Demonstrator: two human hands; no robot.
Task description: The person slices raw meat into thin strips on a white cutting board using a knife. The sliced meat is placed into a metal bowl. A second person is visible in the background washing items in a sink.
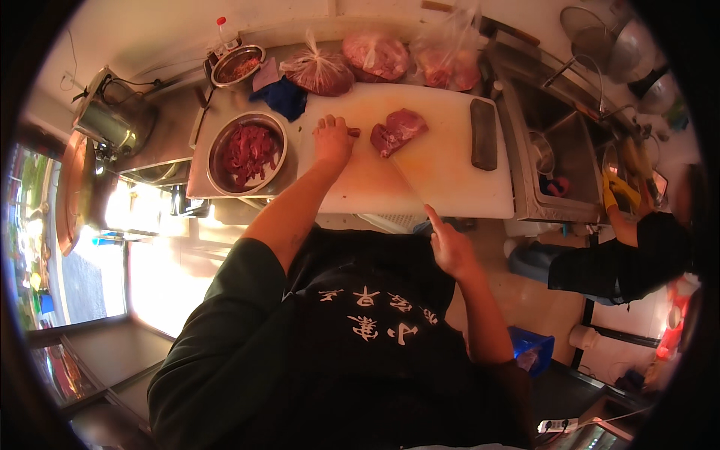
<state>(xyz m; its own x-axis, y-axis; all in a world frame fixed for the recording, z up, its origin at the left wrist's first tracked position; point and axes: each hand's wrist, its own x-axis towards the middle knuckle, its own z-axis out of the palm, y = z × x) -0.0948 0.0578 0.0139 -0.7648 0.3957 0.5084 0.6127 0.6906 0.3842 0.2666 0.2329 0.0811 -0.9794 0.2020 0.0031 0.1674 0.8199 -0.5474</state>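
Observation:
On the white cutting board (pixel 365 197), my left hand (pixel 332 138) is closed over a small piece of dark red meat (pixel 353 132) that sticks out beside the fingers. My right hand (pixel 450 247) grips a knife (pixel 409 183) near the board's front edge; its handle is mostly hidden by the fingers. The thin blade points up and left, its far end beside or under a larger piece of raw red meat (pixel 402 130). A steel bowl (pixel 211 169) left of the board holds cut strips of red meat (pixel 247 154).
A dark, flat-sided block (pixel 484 135) lies at the board's right. Bagged meat (pixel 376 56) and a blue cloth (pixel 284 98) lie behind. Beside the steel sink (pixel 554 146) at right, another person in yellow gloves (pixel 621 194) stands. A smaller bowl (pixel 237 64) is back left.

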